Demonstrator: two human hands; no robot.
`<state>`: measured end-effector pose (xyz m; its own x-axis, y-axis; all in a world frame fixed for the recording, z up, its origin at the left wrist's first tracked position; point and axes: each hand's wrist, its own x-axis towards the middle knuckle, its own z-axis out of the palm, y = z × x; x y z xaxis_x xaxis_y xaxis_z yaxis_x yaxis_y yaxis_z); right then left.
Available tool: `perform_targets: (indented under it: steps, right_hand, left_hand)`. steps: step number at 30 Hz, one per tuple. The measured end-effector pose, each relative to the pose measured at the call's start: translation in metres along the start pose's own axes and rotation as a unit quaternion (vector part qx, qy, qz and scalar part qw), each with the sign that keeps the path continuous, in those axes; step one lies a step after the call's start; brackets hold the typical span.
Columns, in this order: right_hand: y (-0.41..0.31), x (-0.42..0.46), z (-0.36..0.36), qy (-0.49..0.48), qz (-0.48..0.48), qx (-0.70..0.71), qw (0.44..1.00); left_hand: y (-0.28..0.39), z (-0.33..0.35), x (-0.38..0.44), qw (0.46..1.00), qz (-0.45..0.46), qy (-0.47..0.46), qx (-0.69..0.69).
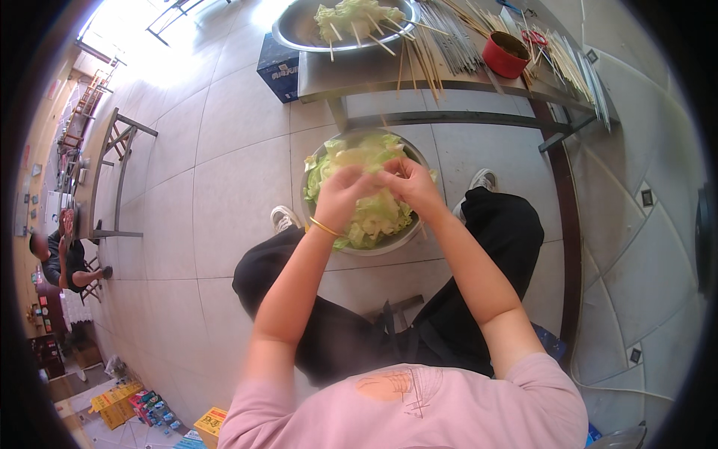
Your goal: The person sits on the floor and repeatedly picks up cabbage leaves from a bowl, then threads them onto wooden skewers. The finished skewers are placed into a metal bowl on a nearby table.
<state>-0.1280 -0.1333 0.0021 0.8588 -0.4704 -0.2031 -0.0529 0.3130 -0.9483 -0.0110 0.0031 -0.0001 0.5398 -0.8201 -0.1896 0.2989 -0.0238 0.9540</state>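
Between my spread knees stands a round metal basin [387,249] heaped with torn pale green leaves [381,219], which look like cabbage or lettuce. Over the heap my left hand [349,189] pinches a blurred leaf [367,160]. Close beside it, nearly touching, my right hand [412,184] has its fingers closed around a thin wooden skewer [424,231]. One end of the stick shows below that hand, and a faint thin length appears above the leaf. The fingertips partly hide where leaf and skewer meet.
Ahead, a low metal table [359,76] bears an oval basin [291,42] of skewered leaves [359,17], metal skewers [449,39], bamboo skewers [429,73], a red container [505,56] and red-handled scissors [534,38]. A dark box [277,67] stands beside it. At left, a person [61,261] sits by another table [92,168].
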Motion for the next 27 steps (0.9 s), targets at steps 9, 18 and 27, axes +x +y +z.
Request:
perform_targets:
  steps: [9, 18, 27]
  right_hand:
    - [0.01, 0.003, -0.005, -0.013, 0.001, -0.071, 0.997]
    - [0.007, 0.003, -0.011, -0.02, 0.075, 0.196, 0.978]
    - [0.005, 0.001, -0.009, -0.029, 0.114, 0.16, 0.98]
  left_hand:
    - [0.009, -0.001, 0.001, 0.99, -0.008, -0.03, 0.134]
    - [0.022, 0.02, -0.007, 0.72, 0.442, 0.028, 0.534]
    - [0.001, 0.01, -0.002, 0.811, 0.359, 0.094, 0.452]
